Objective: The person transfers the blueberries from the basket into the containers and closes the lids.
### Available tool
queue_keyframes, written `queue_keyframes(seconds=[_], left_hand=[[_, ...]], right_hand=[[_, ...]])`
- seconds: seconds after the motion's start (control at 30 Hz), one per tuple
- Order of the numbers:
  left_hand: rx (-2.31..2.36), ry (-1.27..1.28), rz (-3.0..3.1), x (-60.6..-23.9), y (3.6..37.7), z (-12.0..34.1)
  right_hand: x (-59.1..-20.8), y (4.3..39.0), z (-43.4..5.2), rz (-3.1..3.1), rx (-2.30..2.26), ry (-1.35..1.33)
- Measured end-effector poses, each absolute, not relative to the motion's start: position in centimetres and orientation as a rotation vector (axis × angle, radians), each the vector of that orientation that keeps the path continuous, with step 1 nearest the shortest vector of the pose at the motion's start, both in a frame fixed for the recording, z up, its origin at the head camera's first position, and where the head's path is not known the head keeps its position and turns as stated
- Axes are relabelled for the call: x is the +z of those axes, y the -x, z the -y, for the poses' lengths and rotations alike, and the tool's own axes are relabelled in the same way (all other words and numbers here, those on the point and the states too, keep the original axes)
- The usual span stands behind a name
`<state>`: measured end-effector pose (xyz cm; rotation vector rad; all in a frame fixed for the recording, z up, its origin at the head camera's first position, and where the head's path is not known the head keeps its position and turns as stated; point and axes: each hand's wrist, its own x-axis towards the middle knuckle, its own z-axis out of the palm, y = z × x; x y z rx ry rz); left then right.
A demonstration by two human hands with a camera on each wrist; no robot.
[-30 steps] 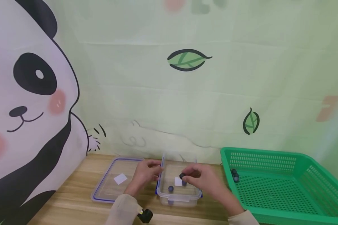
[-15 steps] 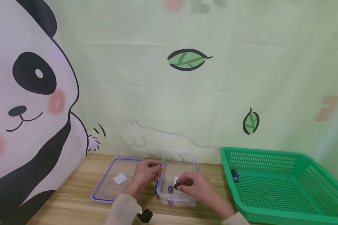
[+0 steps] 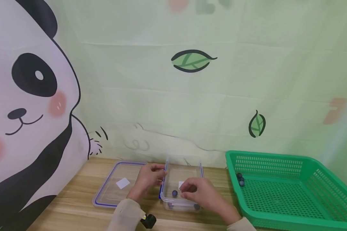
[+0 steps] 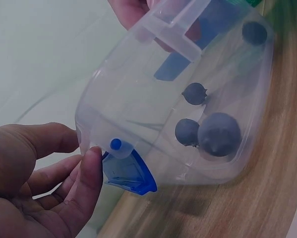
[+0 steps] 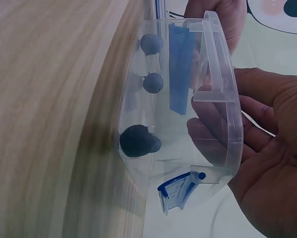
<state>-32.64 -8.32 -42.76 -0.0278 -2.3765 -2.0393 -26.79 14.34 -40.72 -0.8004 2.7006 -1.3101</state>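
In the head view, a clear plastic food container [image 3: 181,202] with blue side clips stands on the table. My left hand [image 3: 149,176] holds its left rim, the thumb and fingertips at the wall beside a blue clip [image 4: 131,173] in the left wrist view. Several blueberries [image 4: 219,134] lie on the container's bottom, one dark blueberry [image 5: 137,141] close to the near wall in the right wrist view. My right hand [image 3: 200,195] reaches over the near right rim with its fingers inside the container, loosely bent and holding nothing, above the blueberries.
Left of the container lies its clear lid [image 3: 108,195] with a blue seal and a white label [image 3: 123,183]. A green plastic basket [image 3: 277,195] on the right holds several blueberries [image 3: 241,179] in its left corner. A printed cloth [image 3: 162,106] hangs behind the table.
My right hand moved left and down into the container with a blueberry, then let it go; that berry now lies at the bottom near the front. My left hand stays at the rim.
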Motion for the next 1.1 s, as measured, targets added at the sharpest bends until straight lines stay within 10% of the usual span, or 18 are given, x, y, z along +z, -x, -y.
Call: queue_keyframes(seconds=[1.1], left_hand=[[-2.014, 0.021, 2.402, -42.6, 32.5, 8.2]], right_hand=[[-30.4, 23.9, -22.8, -3.001, -1.602, 0.657]])
